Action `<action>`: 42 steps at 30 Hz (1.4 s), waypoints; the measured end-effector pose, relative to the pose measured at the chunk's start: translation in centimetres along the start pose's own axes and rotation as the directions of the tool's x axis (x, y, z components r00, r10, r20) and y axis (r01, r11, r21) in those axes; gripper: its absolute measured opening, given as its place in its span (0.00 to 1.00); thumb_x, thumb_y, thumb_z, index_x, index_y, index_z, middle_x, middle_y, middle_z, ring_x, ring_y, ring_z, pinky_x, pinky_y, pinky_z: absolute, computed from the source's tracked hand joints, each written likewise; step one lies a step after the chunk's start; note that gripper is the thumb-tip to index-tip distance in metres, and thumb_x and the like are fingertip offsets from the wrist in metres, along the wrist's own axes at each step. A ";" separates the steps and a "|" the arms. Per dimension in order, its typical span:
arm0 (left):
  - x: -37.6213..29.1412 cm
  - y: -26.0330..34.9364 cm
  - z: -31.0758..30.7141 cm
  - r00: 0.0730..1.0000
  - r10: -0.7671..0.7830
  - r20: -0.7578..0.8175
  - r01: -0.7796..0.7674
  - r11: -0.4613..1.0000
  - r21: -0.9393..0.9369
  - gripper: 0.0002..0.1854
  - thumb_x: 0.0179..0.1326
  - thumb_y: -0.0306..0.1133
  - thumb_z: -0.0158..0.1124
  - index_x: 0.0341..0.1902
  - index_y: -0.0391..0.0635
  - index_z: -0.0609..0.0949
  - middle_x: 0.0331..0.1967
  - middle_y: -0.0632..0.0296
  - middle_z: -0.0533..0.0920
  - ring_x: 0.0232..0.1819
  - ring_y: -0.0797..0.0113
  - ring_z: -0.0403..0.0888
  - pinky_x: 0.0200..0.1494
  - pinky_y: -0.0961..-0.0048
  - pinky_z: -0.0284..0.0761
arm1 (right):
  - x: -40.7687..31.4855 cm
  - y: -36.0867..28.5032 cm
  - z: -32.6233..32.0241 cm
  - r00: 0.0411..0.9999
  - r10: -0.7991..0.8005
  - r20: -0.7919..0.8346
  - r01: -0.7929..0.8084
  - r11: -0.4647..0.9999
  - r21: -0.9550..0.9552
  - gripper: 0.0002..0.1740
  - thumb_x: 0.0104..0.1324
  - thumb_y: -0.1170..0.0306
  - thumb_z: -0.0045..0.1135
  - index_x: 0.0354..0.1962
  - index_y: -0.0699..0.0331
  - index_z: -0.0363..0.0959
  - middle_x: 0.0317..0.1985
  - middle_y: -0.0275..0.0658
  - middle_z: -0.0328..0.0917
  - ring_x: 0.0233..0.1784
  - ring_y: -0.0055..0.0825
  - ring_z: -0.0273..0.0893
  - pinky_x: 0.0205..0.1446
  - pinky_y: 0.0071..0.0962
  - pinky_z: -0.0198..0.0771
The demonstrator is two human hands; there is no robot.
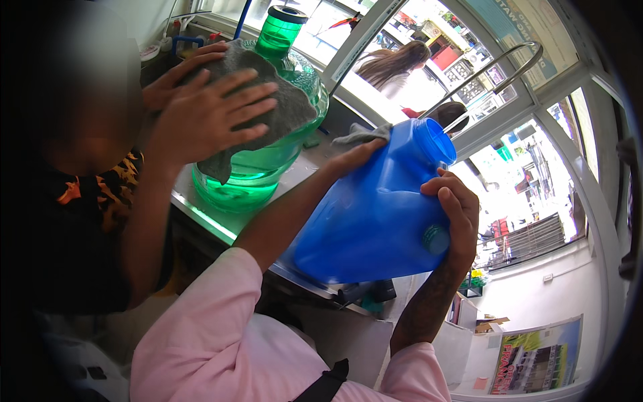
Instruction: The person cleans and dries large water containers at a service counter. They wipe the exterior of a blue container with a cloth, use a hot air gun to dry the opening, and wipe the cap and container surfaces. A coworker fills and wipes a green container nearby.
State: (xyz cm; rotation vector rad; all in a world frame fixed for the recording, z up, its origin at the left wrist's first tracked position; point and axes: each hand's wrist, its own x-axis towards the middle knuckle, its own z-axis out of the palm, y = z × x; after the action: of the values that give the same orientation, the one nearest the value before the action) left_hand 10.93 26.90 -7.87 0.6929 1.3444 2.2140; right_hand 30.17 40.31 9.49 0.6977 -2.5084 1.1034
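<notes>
A blue plastic water container [366, 216], tilted, stands before me at the metal counter, its wide round mouth uncovered and a small cap low on its side. My left hand [359, 156] lies against its far upper side, with a grey cloth [362, 134] at the fingers. Curled around the container's right edge near the neck is my right hand [457, 211]. A curved metal faucet [520, 50] rises behind, its tip near the mouth. To the left, a co-worker's hands [216, 110] press a grey cloth [274, 110] on a green round water bottle [241, 186] with liquid inside.
The co-worker stands close at my left. The metal counter edge [201, 216] runs below both containers. Windows [346, 45] line the far side, with people outside. A bin-like white surface and a poster [540, 357] are at the lower right.
</notes>
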 end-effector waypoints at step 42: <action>-11.2 4.3 12.6 0.774 0.617 0.139 -0.411 0.324 0.852 0.24 0.48 0.47 0.70 0.47 0.49 0.81 0.48 0.52 0.81 0.54 0.44 0.75 0.64 0.50 0.63 | 1.0 4.3 -0.6 0.989 -0.046 -0.141 0.039 0.998 -0.055 0.12 0.70 0.67 0.53 0.42 0.66 0.78 0.53 0.41 0.77 0.59 0.37 0.73 0.66 0.35 0.63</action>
State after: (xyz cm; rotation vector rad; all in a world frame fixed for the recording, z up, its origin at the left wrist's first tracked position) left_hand 26.93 26.70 -1.06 1.4423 2.7369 1.9167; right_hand 27.02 42.95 7.79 0.6318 -2.3824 1.0310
